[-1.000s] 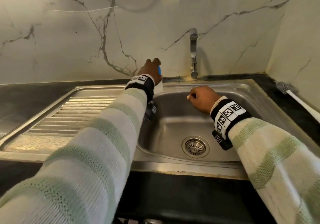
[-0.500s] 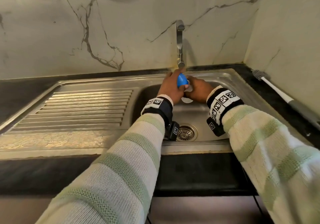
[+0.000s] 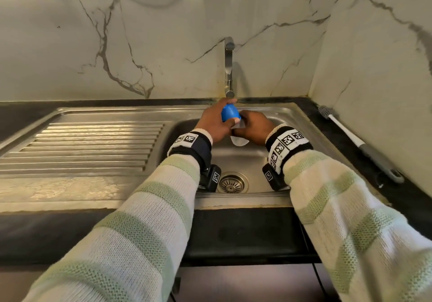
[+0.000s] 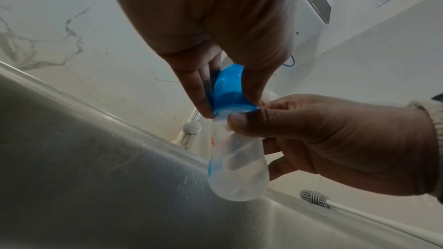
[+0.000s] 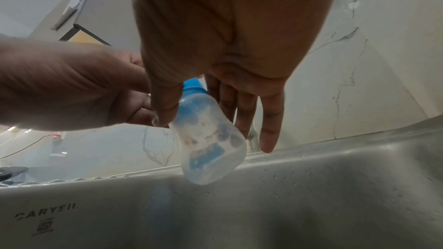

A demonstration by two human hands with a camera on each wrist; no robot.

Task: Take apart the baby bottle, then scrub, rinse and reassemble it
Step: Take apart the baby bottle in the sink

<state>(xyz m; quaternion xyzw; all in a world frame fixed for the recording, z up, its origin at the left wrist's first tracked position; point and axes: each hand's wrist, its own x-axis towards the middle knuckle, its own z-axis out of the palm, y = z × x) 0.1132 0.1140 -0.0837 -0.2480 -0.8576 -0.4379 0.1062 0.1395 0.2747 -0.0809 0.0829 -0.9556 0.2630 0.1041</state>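
baby bottle [image 4: 236, 160], clear-bodied with its blue cap [image 4: 231, 90] on, hung over the steel sink [image 3: 289, 119] basin just below the tap [image 3: 229, 68]. left hand [image 3: 216, 121] curled fingers and thumb round the cap from above. right hand [image 3: 253, 129] gripped the bottle's body below the cap, thumb against its neck. a long-handled bottle brush [image 3: 355, 138] lay on the dark counter [image 3: 409, 191], right of the sink.

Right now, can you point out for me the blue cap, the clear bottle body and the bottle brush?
blue cap [image 4: 231, 90]: left wrist view, on its side wall.
clear bottle body [image 5: 210, 145]: right wrist view, on its printed middle.
bottle brush [image 3: 346, 132]: head view, on its white stem.
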